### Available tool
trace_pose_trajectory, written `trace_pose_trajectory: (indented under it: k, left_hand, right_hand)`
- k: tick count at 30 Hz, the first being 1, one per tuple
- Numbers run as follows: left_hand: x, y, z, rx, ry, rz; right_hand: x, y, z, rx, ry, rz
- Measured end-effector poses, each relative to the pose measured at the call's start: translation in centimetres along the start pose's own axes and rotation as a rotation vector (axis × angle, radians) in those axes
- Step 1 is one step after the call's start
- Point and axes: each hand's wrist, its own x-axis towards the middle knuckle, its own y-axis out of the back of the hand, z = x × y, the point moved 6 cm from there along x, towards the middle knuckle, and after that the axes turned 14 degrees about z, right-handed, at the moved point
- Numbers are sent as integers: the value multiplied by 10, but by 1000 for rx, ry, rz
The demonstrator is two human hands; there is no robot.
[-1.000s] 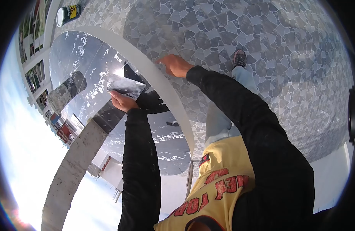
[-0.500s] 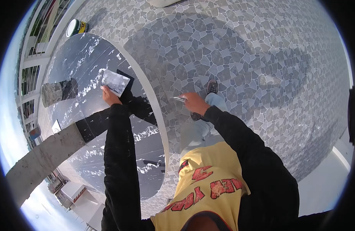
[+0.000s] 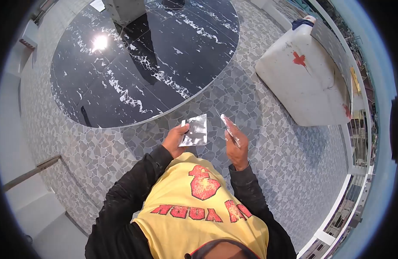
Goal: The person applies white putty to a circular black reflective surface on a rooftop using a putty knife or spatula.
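Note:
My left hand (image 3: 175,140) grips the left edge of a square, shiny flat plate (image 3: 198,134) streaked with white, thumb on top. Just to its right, my right hand (image 3: 237,149) is closed round a thin scraper blade (image 3: 230,128), seen nearly edge-on, with white smears on it. White specks also mark the fingers of that hand. A narrow gap separates blade and plate, both held in front of my yellow shirt (image 3: 199,194).
Ahead lies a large round black surface (image 3: 177,82) with white marbling, a concrete post (image 3: 129,11) rising from it. A big white container (image 3: 289,69) with red marks stands on the right, near a railing (image 3: 352,172). Stone-patterned floor (image 3: 112,168) surrounds me.
My view has swung round, bringing the white container into sight. The plate has moved from over the black surface to in front of my chest, and both hands are now close together.

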Motion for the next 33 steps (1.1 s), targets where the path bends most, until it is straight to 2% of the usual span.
trace_pose_trajectory:
  k: [1, 2, 4, 5, 6, 10, 14, 16, 17, 19, 21, 22, 23, 24, 25, 27, 29, 33]
  left_hand:
    - [-15, 2, -3, -97, -44, 10]
    - [-29, 6, -6, -178, -81, 12]
    - [-59, 16, -8, -261, -222, -30]
    - [-84, 17, -2, -291, -352, -25]
    - [-103, 21, 0, -316, -476, -23]
    - [-142, 76, -11, -381, -639, 48]
    - [-182, 138, -18, -543, -690, 84]
    - [-205, 171, -7, -592, -734, 83]
    - [-217, 193, 0, -643, -757, 112]
    - [-240, 240, 18, -731, -811, 146]
    - [-269, 293, 31, -743, -853, 171]
    - [-284, 322, 40, -752, -881, 210]
    - [-301, 350, 48, -747, -889, 210]
    - [-320, 378, 54, -751, -928, 243]
    - [-340, 401, 62, -757, -968, 276]
    - [-379, 439, 80, -786, -962, 351]
    - [-408, 482, 98, -775, -968, 432]
    - [-422, 539, 157, -837, -951, 424]
  right_hand:
    - [-10, -27, -32, -153, 366, -237]
    - [-19, -42, -38, -121, 382, -318]
    - [-44, -71, -52, -161, 575, -576]
    - [-47, -77, -41, -166, 634, -620]
    - [-52, -87, -41, -152, 651, -649]
    - [-76, -129, -43, -202, 752, -731]
    - [-101, -175, -35, -344, 769, -777]
    - [-99, -197, 7, -530, 671, -785]
    - [-99, -205, 26, -525, 658, -741]
    - [-95, -216, 84, -439, 339, -684]
    - [-98, -222, 148, -598, 256, -632]
    - [-101, -218, 194, -832, 230, -691]
    - [-114, -203, 232, -884, 30, -621]
    - [-129, -178, 275, -1059, -62, -530]
    - [-149, -158, 302, -1282, -189, -524]
    - [-194, -136, 301, -1443, -282, -438]
    - [-233, -139, 300, -1458, -444, -500]
    - [-283, -208, 300, -1442, -371, -583]
